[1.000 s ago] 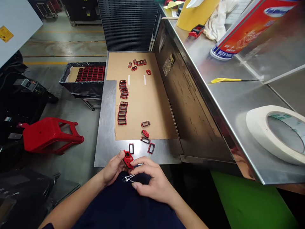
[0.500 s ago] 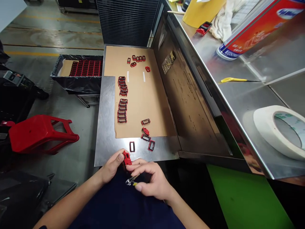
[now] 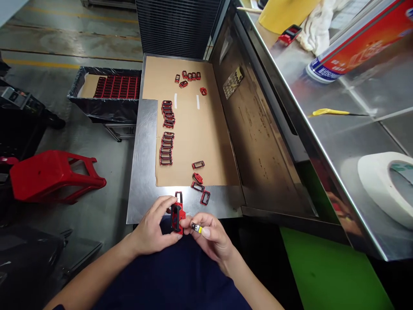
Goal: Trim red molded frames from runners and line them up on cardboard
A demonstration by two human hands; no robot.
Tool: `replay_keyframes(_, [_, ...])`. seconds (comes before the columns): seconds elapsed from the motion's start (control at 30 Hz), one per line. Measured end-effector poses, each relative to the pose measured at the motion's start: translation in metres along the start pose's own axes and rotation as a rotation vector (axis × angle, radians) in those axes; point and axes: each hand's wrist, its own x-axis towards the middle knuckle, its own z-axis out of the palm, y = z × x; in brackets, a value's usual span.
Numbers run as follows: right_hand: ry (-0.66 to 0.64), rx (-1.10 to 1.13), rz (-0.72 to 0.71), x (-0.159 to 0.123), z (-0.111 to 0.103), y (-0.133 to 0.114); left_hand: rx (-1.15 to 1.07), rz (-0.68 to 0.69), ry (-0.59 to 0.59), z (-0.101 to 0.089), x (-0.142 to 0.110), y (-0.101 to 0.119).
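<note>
My left hand [image 3: 155, 226] grips a small red-and-black plastic frame [image 3: 177, 217] at the near edge of the metal table, its fingers above and thumb below. The frame is held on edge, its black-rimmed opening facing left. Close by on the right, my right hand [image 3: 211, 237] pinches a small shiny metal tool with a yellow part [image 3: 196, 227]; its exact kind is unclear. Fingertips of that hand touch the frame's right side. Just beyond lies another frame [image 3: 178, 196], partly covered by my left hand. Several more loose frames [image 3: 205, 197] lie ahead to the right.
Cardboard [image 3: 187, 142] covers much of the table, with a column of frames [image 3: 166, 150] along its left. A black-lined bin [image 3: 106, 105] of red parts stands left, near a red stool [image 3: 48, 174]. The right shelf carries a tape roll [image 3: 374, 181] and a spray can [image 3: 355, 47].
My left hand has turned the frame so its black-rimmed opening shows, and its fingers now reach over the top. My right hand has swung the metal tool up and rightward, beside the frame.
</note>
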Motion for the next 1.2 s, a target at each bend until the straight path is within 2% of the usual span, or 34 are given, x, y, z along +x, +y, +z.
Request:
replay_keyframes(0.13, [-0.029, -0.004, 0.029, -0.001, -0.005, -0.006, -0.018, 0.018, 0.006, -0.001, 0.000, 0.000])
replay_keyframes(0.2, [-0.023, -0.088, 0.000, -0.006, -0.011, -0.013, -0.050, -0.012, 0.017, -0.002, -0.002, -0.001])
replay_keyframes(0.27, [0.043, -0.334, -0.106, -0.013, -0.016, -0.022, -0.086, -0.047, 0.032, -0.003, -0.004, -0.002])
replay_keyframes(0.37, [0.155, -0.951, -0.364, -0.022, -0.015, -0.032, -0.120, -0.052, 0.038, -0.004, -0.005, -0.002])
replay_keyframes(0.43, [0.113, -1.292, -0.506, -0.025, -0.008, -0.034, -0.125, -0.017, 0.016, -0.004, -0.003, 0.000])
replay_keyframes(0.5, [0.004, -1.460, -0.601, -0.025, 0.000, -0.033, -0.123, 0.035, -0.013, -0.003, 0.000, 0.004])
replay_keyframes(0.57, [-0.074, -1.523, -0.665, -0.025, 0.005, -0.032, -0.125, 0.088, -0.036, -0.003, 0.004, 0.008])
replay_keyframes(0.7, [-0.126, -1.592, -0.687, -0.026, 0.006, -0.032, -0.123, 0.136, -0.063, -0.003, 0.009, 0.012])
replay_keyframes(1.2, [-0.157, -1.649, -0.646, -0.023, 0.006, -0.035, -0.111, 0.135, -0.064, -0.002, 0.009, 0.009])
